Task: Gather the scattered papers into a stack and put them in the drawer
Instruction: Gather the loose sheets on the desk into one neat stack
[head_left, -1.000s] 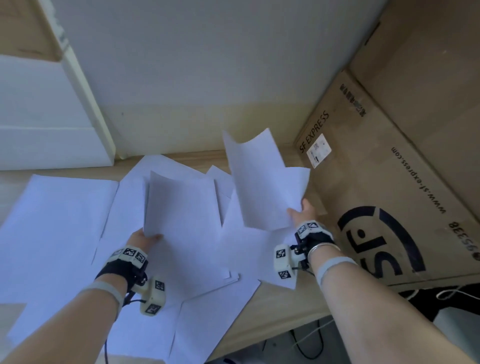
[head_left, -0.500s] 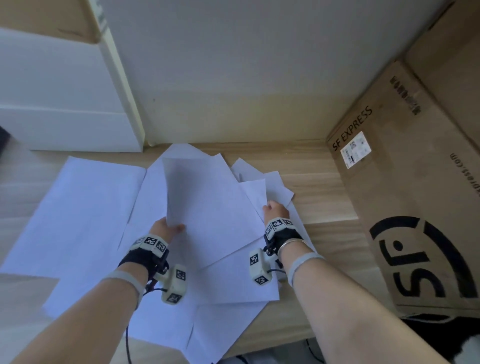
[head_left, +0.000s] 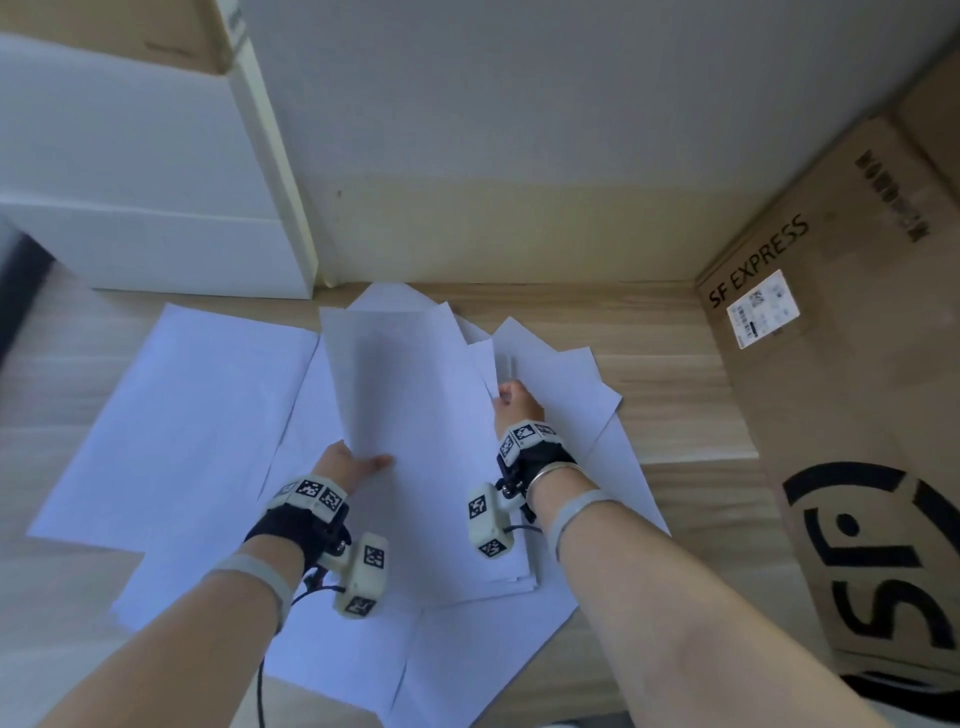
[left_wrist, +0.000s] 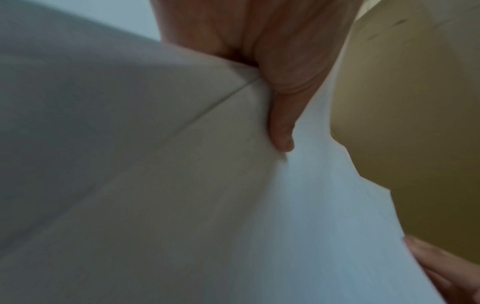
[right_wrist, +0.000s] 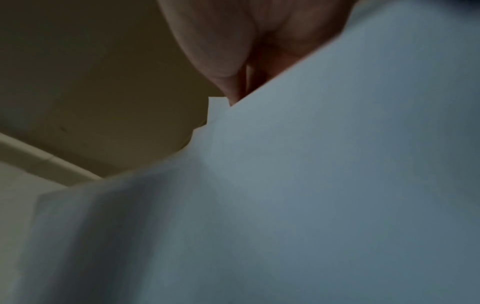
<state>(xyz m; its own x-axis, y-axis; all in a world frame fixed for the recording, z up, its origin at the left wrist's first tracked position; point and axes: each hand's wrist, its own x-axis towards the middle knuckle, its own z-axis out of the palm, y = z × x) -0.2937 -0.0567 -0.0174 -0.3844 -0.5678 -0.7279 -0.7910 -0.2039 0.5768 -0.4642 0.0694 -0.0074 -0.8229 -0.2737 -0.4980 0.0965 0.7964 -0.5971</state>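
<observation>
Several white papers lie scattered and overlapping on the wooden table (head_left: 691, 395). My left hand (head_left: 371, 460) pinches the bottom edge of a raised bundle of sheets (head_left: 405, 384), with its thumb (left_wrist: 280, 123) on top of the paper. At the bundle's right edge my right hand (head_left: 506, 397) grips the sheets, its fingers hidden behind the paper (right_wrist: 311, 185). One loose sheet (head_left: 182, 415) lies flat to the left, others (head_left: 566, 384) fan out to the right, and more (head_left: 467, 660) lie at the front under my forearms.
A white cabinet (head_left: 130, 182) stands at the back left against the wall. A large cardboard box (head_left: 831, 415) printed SF EXPRESS fills the right side. The table's front edge runs below my arms.
My right hand brought its lifted sheet down and left, joining it to the sheets in my left hand. Both hands now hold one bundle.
</observation>
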